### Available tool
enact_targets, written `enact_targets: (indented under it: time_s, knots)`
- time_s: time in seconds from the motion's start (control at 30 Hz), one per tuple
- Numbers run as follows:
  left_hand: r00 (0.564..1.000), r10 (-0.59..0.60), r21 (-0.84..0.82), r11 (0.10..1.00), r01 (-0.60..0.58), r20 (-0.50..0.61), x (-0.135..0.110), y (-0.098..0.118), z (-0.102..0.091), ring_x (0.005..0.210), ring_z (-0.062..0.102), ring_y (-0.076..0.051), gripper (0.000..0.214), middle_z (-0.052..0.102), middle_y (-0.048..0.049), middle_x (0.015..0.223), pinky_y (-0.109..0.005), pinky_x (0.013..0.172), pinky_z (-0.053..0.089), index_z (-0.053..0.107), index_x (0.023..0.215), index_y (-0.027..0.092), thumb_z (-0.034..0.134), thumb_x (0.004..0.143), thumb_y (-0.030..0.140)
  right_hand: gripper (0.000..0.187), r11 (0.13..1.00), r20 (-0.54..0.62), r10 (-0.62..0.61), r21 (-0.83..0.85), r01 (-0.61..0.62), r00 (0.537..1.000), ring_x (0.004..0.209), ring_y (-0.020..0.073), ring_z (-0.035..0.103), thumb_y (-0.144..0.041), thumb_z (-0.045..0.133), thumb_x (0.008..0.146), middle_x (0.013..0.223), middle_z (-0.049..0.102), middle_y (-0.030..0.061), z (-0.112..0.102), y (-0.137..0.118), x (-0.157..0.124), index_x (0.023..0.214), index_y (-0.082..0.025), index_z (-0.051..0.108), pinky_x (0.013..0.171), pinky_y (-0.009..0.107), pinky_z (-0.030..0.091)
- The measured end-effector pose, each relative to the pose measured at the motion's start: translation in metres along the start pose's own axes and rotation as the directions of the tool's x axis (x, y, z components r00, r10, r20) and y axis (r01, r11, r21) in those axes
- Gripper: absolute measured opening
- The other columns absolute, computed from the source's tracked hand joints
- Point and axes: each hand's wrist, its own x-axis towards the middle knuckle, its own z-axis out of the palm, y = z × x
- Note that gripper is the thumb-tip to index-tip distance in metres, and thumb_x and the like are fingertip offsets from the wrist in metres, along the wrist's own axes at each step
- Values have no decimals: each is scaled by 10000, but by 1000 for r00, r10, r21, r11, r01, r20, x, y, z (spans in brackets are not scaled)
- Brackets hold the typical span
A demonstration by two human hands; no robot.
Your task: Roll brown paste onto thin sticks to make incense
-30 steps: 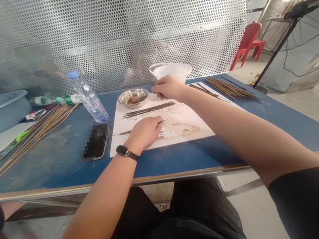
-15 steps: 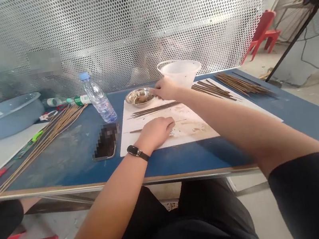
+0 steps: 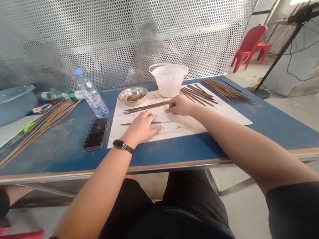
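Note:
My left hand (image 3: 142, 128) lies on the white board (image 3: 117, 138), fingers stretched and thumb apart. It rests over a thin brown-coated stick (image 3: 126, 124), whose ends show on both sides. My right hand (image 3: 180, 105) is above the board to the right, with fingertips pressed together; whatever is between them is too small to make out. Beyond the hands lie several brown sticks (image 3: 145, 107) in a row. A metal bowl (image 3: 133, 95) with brown lumps stands at the board's back edge. Brown crumbs and smears mark the board near my right hand.
A white bucket (image 3: 169, 79) stands behind the board. More brown sticks (image 3: 199, 95) and a bundle (image 3: 224, 90) lie right. Left are a phone (image 3: 95, 134), a water bottle (image 3: 92, 96), long pale sticks (image 3: 45, 127) and a blue basin (image 3: 2, 106). A perforated metal screen (image 3: 98, 36) rises behind.
My right hand has moved from the metal bowl's rim back over the board. My left hand stays over the stick, its thumb now spread wider. The view has shifted slightly.

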Motion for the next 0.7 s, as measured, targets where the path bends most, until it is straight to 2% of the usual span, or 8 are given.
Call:
enact_targets:
  time_s: [0.1, 0.2, 0.33, 0.4, 0.43, 0.5, 0.57, 0.7]
  knots:
    - [997, -28, 16, 1000, 27, 67, -13, 6, -4, 1542, 415, -368, 792, 413, -173, 1702, -489, 1244, 364, 471, 1607, 144, 498, 999, 650, 337, 999, 39, -54, 8, 54, 998, 659, 154, 615, -258, 615, 957, 684, 730, 34, 2, 1, 3, 625, -203, 623, 695, 280, 458]
    - [991, -60, 67, 996, 53, 115, -31, 13, -7, 1573, 375, -380, 811, 411, -171, 1705, -506, 1258, 348, 432, 1636, 139, 469, 1018, 663, 243, 995, 12, -99, -32, 99, 995, 767, 178, 655, -167, 580, 944, 844, 784, 62, 3, 5, 7, 731, -189, 695, 729, 285, 462]
    - [993, -72, 99, 993, 63, 95, -60, 21, -13, 1555, 418, -361, 818, 415, -159, 1704, -479, 1258, 369, 459, 1630, 154, 442, 1023, 702, 108, 991, -37, -135, -23, 134, 990, 908, 203, 684, -122, 672, 873, 997, 809, 79, 2, 8, 10, 875, -174, 768, 795, 291, 474]
    - [990, -106, 98, 991, 97, 95, -72, 25, -15, 1555, 421, -355, 824, 390, -143, 1720, -476, 1260, 375, 447, 1642, 170, 425, 1025, 715, 17, 991, -18, -133, 4, 133, 991, 859, 198, 680, -195, 765, 841, 943, 805, 69, 0, 7, 10, 836, -180, 759, 757, 291, 472]
    - [987, -126, 98, 988, 117, 95, -76, 27, -15, 1560, 413, -355, 822, 378, -141, 1726, -479, 1259, 380, 438, 1647, 172, 413, 1029, 714, 95, 991, 5, -134, 15, 134, 991, 813, 192, 670, -251, 794, 838, 885, 796, 61, -1, 5, 10, 793, -185, 743, 727, 292, 467]
    - [986, -147, 117, 984, 137, 81, -78, 32, -11, 1584, 370, -353, 821, 360, -148, 1733, -489, 1265, 370, 415, 1657, 165, 387, 1039, 704, 241, 989, 56, -149, 30, 147, 987, 729, 176, 644, -345, 784, 873, 765, 764, 43, -3, 3, 9, 704, -198, 698, 686, 293, 452]
    - [989, -136, 155, 980, 126, 55, -73, 35, -4, 1613, 305, -350, 831, 339, -162, 1740, -498, 1293, 316, 396, 1661, 149, 379, 1041, 701, 315, 983, 97, -183, 36, 181, 978, 698, 167, 636, -343, 711, 938, 705, 744, 34, -4, 3, 8, 657, -204, 672, 692, 293, 450]
    - [984, -141, 209, 971, 116, 109, -45, 28, 7, 1633, 233, -374, 932, 275, -221, 1749, -509, 1318, 230, 331, 1672, 72, 379, 1018, 734, 194, 975, 148, -215, 88, 204, 965, 764, 169, 681, -164, 623, 961, 787, 784, 34, -3, 7, 8, 814, -194, 746, 771, 279, 479]
